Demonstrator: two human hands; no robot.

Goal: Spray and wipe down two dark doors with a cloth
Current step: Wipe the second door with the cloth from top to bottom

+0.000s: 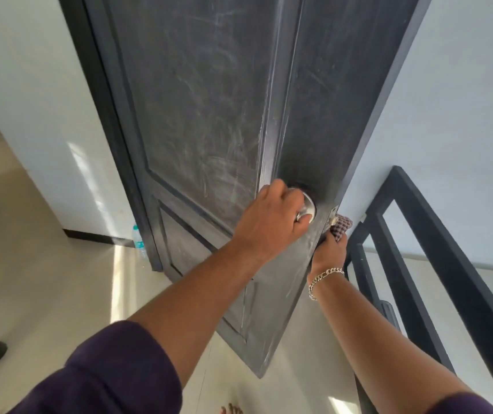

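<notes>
A dark panelled door (pixel 209 121) stands partly open in front of me, its face streaked with pale wipe marks. My left hand (pixel 272 216) grips the round silver knob (pixel 306 204) on the door's near face. My right hand (pixel 330 249), with a chain bracelet at the wrist, holds a checked maroon cloth (pixel 340 227) against the door's free edge by the latch plate. Most of that hand's fingers are hidden behind the edge.
A dark door frame (pixel 104 121) runs along the left, with a clear plastic bottle (pixel 139 240) on the floor at its foot. A black railing (pixel 424 249) stands close on the right. White walls flank the door; pale tiled floor (pixel 45 279) lies below.
</notes>
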